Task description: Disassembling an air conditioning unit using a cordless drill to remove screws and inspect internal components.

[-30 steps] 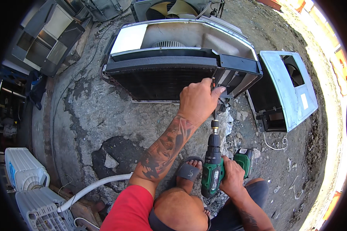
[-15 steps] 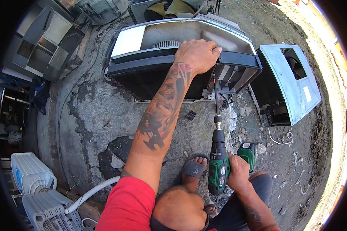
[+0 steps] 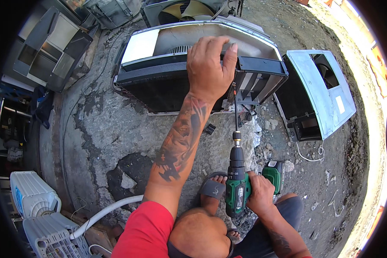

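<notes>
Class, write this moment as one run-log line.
left hand: by top edge of air conditioner, contact unclear | right hand: holding green drill | bit: pointing toward air conditioner

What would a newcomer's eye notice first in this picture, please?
First, the green drill at lower centre, in the right hand, its long bit pointing upward in view. Next, the open-topped unit above, the left hand over its front edge. At right, a pale-blue casing.
</notes>
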The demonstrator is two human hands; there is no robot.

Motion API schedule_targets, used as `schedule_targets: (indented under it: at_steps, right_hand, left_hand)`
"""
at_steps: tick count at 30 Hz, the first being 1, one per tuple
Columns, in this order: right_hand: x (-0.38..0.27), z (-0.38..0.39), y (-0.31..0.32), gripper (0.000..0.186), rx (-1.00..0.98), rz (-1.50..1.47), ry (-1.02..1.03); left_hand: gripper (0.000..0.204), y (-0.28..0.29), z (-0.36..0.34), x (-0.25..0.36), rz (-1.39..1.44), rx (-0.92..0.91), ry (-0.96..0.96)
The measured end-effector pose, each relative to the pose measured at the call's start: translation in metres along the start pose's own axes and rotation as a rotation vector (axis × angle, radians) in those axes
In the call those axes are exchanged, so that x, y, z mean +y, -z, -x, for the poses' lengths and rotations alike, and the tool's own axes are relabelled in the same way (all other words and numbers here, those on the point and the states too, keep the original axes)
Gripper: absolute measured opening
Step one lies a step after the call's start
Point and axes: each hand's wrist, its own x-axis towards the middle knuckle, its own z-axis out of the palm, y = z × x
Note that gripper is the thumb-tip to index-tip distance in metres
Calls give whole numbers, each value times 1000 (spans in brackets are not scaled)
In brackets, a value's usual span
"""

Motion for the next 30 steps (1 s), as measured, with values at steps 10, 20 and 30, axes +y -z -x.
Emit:
schedule_targets:
  at_steps: [10, 20, 30]
  right_hand:
    - [-2, 0, 5, 45, 11, 79, 23]
    - [3, 6, 2, 45, -9, 188, 35]
    - [15, 31, 4, 49, -159, 250, 98]
  left_hand:
    - [32, -17, 54, 3, 505, -355, 928]
    - [21, -36, 72, -2, 802, -240, 1048]
    - [18, -30, 155, -71, 1027, -249, 1473]
